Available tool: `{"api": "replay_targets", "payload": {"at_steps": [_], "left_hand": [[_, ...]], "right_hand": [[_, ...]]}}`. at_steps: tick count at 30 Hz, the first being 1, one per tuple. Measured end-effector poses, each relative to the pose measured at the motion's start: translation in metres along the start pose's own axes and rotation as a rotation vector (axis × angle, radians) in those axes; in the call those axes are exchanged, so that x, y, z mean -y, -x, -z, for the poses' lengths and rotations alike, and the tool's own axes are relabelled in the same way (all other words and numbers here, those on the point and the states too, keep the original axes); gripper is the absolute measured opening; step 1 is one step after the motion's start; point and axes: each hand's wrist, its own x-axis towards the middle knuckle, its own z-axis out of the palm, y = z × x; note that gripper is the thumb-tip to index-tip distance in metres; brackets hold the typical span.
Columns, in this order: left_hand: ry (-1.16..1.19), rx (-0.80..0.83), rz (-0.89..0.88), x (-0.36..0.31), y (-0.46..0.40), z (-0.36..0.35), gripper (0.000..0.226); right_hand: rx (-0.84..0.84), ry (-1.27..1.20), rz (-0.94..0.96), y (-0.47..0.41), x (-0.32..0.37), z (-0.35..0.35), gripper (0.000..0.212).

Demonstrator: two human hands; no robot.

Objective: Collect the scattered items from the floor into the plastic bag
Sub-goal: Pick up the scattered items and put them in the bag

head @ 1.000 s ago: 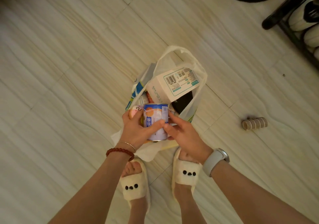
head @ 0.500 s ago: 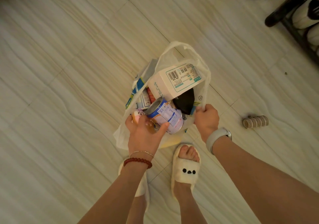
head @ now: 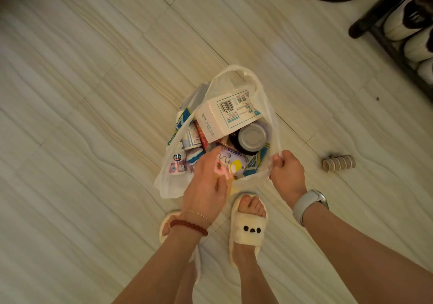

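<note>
The translucent white plastic bag (head: 262,92) stood mouth-up on pale wood-grain floor tiles (head: 93,116) (right hand (head: 287,172) pinched its rim; left hand (head: 206,184) hovered, fingers relaxed, holding nothing).

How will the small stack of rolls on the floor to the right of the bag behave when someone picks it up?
The stack of rolls lies on its side on the floor tiles, so a push would probably send it rolling. It looks like several separate rings, so it may come apart unless gripped from both ends. It is probably light.
</note>
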Motion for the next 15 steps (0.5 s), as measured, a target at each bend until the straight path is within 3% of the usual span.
{"api": "replay_targets", "payload": {"at_steps": [5,9,11,15], "left_hand": [[0.391,-0.109,0.3,-0.003,-0.026,0.0,0.051],[0.621,0.001,0.408,-0.005,-0.032,-0.008,0.047],[0.506,0.016,0.372,-0.002,-0.029,-0.015,0.051],[-0.026,-0.021,0.194,0.009,-0.011,-0.018,0.049]], "right_hand": [[0.019,0.018,0.01,-0.001,-0.002,0.005,0.02],[0.042,0.009,0.029,-0.001,-0.007,0.005,0.019],[0.052,0.013,0.015,-0.001,-0.008,0.006,0.021],[0.059,0.026,0.013,0.002,-0.006,0.008,0.021]]}}
